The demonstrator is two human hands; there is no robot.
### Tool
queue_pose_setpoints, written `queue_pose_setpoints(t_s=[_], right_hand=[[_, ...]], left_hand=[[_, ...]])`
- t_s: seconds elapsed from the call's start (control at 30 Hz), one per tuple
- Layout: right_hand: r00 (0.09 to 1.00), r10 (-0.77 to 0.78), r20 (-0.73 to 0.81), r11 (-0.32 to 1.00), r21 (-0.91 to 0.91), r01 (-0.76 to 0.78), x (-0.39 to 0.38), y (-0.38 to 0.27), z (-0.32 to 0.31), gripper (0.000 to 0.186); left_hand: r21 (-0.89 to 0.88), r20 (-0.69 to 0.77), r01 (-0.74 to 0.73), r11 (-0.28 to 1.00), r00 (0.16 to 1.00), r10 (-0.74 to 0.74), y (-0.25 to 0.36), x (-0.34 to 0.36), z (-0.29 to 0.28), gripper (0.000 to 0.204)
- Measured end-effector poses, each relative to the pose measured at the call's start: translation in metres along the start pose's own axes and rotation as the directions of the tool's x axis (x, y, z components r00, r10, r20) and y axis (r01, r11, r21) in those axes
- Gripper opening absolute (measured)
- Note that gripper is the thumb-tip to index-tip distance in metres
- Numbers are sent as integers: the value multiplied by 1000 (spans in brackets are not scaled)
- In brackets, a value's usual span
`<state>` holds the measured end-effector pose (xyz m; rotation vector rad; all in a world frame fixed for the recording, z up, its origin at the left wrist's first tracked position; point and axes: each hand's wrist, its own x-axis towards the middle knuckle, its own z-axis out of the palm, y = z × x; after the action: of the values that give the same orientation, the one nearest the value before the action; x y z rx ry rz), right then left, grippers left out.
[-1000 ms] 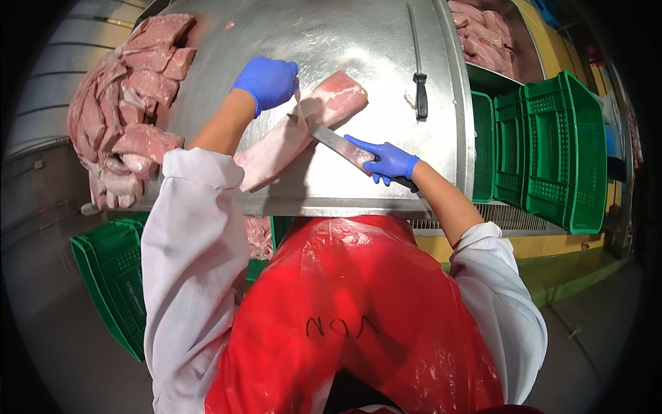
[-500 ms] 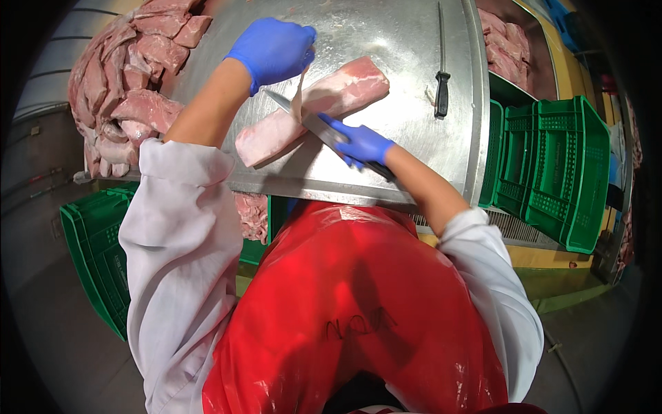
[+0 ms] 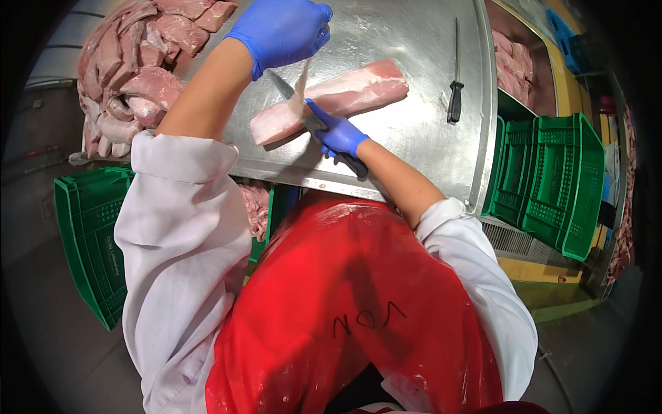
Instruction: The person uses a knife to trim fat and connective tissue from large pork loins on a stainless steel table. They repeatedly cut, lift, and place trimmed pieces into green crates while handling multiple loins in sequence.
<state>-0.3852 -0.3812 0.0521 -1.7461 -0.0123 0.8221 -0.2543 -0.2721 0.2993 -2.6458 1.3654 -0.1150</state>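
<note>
Here, mid-frame on the steel tabletop (image 3: 414, 131), the right hand (image 3: 339, 135) (fist closed round a knife (image 3: 293, 103)) slices under a strip the left hand (image 3: 281, 31) pinches up off the long pork cut (image 3: 331, 100), so trimming seems underway, needing steady upward tension.

Brushed, dull-shining steel table (image 3: 414, 41) bearing moist, glossy raw meat (image 3: 331, 100); smooth blue rubber gloves on the left hand (image 3: 279, 31) and right hand (image 3: 338, 134); glossy wet red plastic apron (image 3: 345, 297); matt white cloth sleeves (image 3: 186, 228); ribbed green plastic crates (image 3: 552, 179).
</note>
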Motion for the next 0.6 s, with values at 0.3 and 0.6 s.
queue_pose_setpoints(t_s=[0.3, 0.6], right_hand=[[992, -81, -96, 994, -78, 73, 8, -1, 40, 77], [994, 35, -101, 998, -44, -40, -33, -3, 103, 76]], left_hand=[[-83, -179, -97, 992, 980, 80, -16, -45, -21, 24], [-28, -263, -75, 997, 963, 65, -61, -88, -33, 25]])
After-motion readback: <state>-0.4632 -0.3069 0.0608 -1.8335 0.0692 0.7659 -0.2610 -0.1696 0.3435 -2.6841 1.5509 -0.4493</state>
